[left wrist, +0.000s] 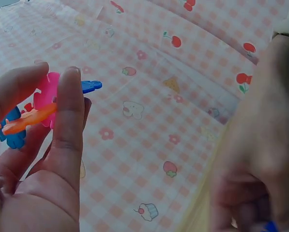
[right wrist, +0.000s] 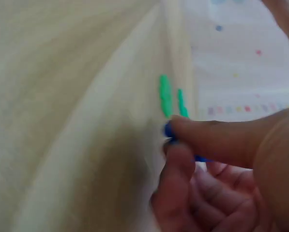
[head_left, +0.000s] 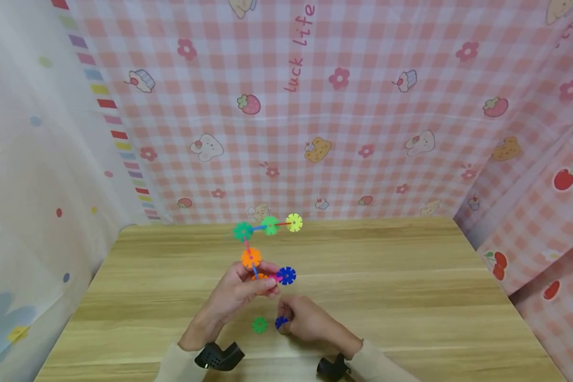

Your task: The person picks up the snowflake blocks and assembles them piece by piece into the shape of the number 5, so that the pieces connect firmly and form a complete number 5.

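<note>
My left hand [head_left: 234, 292] pinches a chain of slotted plastic snowflake discs near its lower end, with thumb and fingers at the pink disc [left wrist: 43, 96]. Up from there run an orange disc [head_left: 251, 258], a teal disc [head_left: 243, 232], a green disc [head_left: 270, 226] and, at the far end, a yellow disc [head_left: 294, 223]. Beside the pink one a dark blue disc [head_left: 287, 276] sticks out to the right. Below it, low over the table, my right hand [head_left: 310, 318] pinches a separate blue disc [right wrist: 169, 129] between thumb and index finger; the fingers partly cover it.
A loose green disc [head_left: 260, 325] lies on the wooden table [head_left: 410, 297], left of my right hand. Pink checked cloth [head_left: 344, 116] hangs behind the table's back edge, and a white dotted cloth [head_left: 43, 159] hangs along the left side.
</note>
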The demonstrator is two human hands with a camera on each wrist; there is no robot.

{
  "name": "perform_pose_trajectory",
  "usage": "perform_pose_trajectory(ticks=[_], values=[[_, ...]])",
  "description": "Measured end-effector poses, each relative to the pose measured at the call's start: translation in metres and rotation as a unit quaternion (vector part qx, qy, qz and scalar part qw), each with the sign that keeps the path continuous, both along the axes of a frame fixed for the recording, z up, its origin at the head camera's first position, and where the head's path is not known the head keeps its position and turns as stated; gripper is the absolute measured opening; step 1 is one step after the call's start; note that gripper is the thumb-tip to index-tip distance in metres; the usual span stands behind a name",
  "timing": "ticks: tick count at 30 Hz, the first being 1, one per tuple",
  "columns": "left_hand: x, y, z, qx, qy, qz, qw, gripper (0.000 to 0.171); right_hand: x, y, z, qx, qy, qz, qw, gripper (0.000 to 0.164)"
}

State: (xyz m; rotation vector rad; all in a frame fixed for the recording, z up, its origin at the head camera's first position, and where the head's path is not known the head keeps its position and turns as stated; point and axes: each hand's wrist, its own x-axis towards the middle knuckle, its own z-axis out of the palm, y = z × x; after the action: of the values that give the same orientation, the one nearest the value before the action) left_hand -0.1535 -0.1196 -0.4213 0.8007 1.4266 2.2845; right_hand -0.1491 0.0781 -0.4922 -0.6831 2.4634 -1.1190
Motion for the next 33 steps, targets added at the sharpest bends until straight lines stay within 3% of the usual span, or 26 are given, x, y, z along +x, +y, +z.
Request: perform_pose_trajectory(ticks=[5, 9, 13, 16, 23, 28, 33], values=[[0.001, 0.0, 0.001, -0.005, -0.012, 0.008, 0.9999, 0.024, -0.007, 0.017, 0.021, -0.135, -0.047, -0.038, 0.989, 0.009], [0.002, 0.003, 0.003, -0.007, -0.025, 0.023, 0.9994, 0.029, -0.003, 0.031, 0.044, -0.274, -0.048, -0.078, 0.957, 0.014], [0.003, 0.007, 0.005, -0.012, -0.042, 0.046, 0.998, 0.029, 0.006, 0.04, 0.056, -0.376, 0.014, -0.095, 0.922, 0.02], [0.003, 0.01, 0.005, -0.021, -0.046, 0.061, 0.9969, 0.027, 0.011, 0.041, 0.059, -0.389, 0.063, -0.095, 0.914, 0.02], [0.005, 0.014, 0.007, -0.067, -0.076, 0.115, 0.9882, 0.012, 0.016, 0.037, 0.056, -0.37, 0.127, -0.109, 0.914, 0.019], [0.006, 0.016, 0.012, -0.096, -0.091, 0.136, 0.9818, 0.003, 0.016, 0.032, 0.055, -0.334, 0.219, -0.095, 0.912, 0.019], [0.008, 0.018, 0.017, -0.121, -0.087, 0.154, 0.9768, 0.01, 0.015, 0.03, 0.053, -0.313, 0.283, -0.086, 0.903, 0.019]])
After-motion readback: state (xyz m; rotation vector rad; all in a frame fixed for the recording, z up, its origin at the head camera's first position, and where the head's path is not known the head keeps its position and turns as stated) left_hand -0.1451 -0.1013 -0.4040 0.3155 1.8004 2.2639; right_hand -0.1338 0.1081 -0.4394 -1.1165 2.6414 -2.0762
